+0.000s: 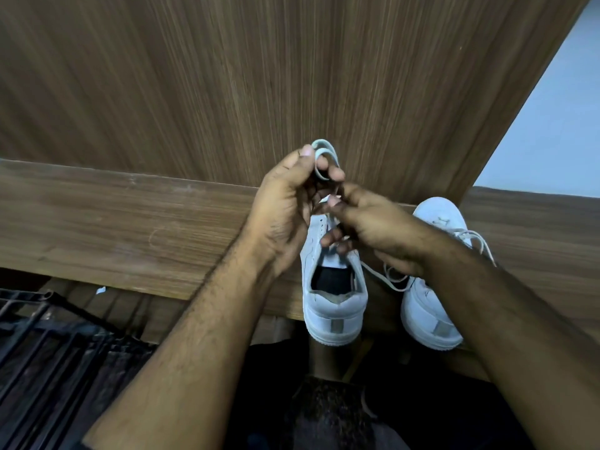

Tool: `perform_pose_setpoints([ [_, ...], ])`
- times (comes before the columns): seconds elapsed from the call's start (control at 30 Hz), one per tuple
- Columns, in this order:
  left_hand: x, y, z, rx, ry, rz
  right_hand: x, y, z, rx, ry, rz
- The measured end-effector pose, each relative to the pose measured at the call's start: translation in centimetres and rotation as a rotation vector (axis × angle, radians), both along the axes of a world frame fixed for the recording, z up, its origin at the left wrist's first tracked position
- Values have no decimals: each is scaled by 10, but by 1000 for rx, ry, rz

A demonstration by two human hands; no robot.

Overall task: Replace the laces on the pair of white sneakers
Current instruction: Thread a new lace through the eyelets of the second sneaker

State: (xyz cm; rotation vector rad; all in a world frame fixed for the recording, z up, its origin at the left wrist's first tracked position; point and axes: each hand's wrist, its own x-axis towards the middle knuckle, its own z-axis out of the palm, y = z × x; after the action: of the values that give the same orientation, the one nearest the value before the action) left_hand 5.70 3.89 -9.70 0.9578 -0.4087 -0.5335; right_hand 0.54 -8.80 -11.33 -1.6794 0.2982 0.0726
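While left hand point(285, 203) grips looped lace point(324, 154), right hand point(367, 222) pinches its tip just above centre-frame sneaker point(334, 287) eyelets.

Wooden ledge point(130, 222), perhaps black rack point(48, 336)

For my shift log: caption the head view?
Left hand and right hand work a flat white lace above the left white sneaker.

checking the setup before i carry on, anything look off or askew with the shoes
Both sneakers hang their heels over the wooden ledge edge: the left sneaker and the right sneaker, whose lace trails loose.
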Motion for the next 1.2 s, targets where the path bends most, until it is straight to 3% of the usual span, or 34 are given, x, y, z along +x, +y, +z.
perform_pose_setpoints([
  [0.13, 5, 7, 2, -72, 87, 23, -6, 1, -8, -44, -12, 243],
  [0.23, 3, 12, 5, -131, 146, -27, -5, 0, -10, -90, -40, 260],
  [0.33, 4, 16, 5, -43, 99, -91, -6, 3, -6, -33, -56, 207],
  [0.43, -1, 14, 9, 13, 46, -63, 0, -1, -3, -93, -103, 46],
  [0.5, -1, 10, 7, 24, -15, 35, 6, -12, -4, -196, -148, -180],
  [0.6, 10, 5, -14, 357, -382, 238, 5, -34, -4, -544, -294, -519],
  [0.67, 15, 1, -27, 554, -549, 282, 0, -43, -1, -680, -343, -578],
  [0.73, 16, -3, -34, 689, -603, 308, 1, -53, -5, -810, -225, -504],
  [0.87, 17, -7, -41, 932, -678, 264, -2, -51, -27, -1093, 371, -85],
  [0.93, 17, -7, -42, 978, -693, 262, -4, -46, -24, -1157, 361, -48],
  [1.0, 16, -7, -40, 981, -693, 267, -4, -42, -14, -1110, 187, -146],
  [1.1, 15, -9, -40, 961, -703, 258, -3, -24, -3, -684, -108, -152],
  [1.2, 15, -10, -43, 982, -722, 279, -2, -16, -7, -626, -91, -55],
])
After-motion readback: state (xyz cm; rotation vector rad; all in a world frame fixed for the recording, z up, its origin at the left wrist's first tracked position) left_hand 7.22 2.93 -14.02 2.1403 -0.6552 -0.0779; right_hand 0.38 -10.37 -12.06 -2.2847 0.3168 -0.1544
